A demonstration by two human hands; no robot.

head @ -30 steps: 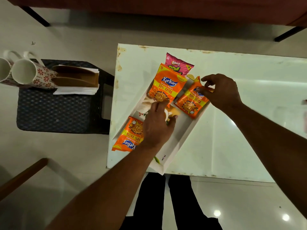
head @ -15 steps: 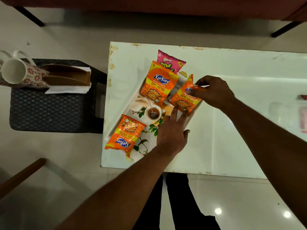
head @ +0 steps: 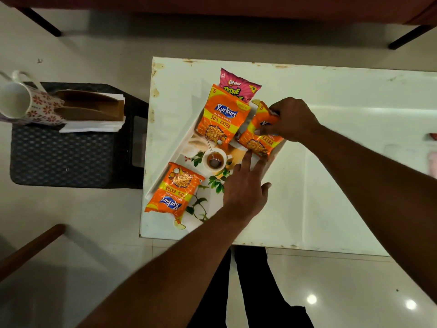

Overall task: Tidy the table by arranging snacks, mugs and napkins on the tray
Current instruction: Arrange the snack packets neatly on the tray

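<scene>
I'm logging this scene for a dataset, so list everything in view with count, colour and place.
Table: 1, white, centre.
Tray: 1, white, leaf-printed, angled on table.
Kurkure packets: 3, orange, on tray: far, near-left, right.
Bingo packet: 1, pink, tray's far end.
Mug: 1 clear, white, red-flowered, on stool.
Napkin holder: 1, brown, on stool, atop white napkins.
Stool: 1, dark, left of table.
Left hand: open, fingertips at right packet's near edge.
Right hand: grips right packet.
</scene>
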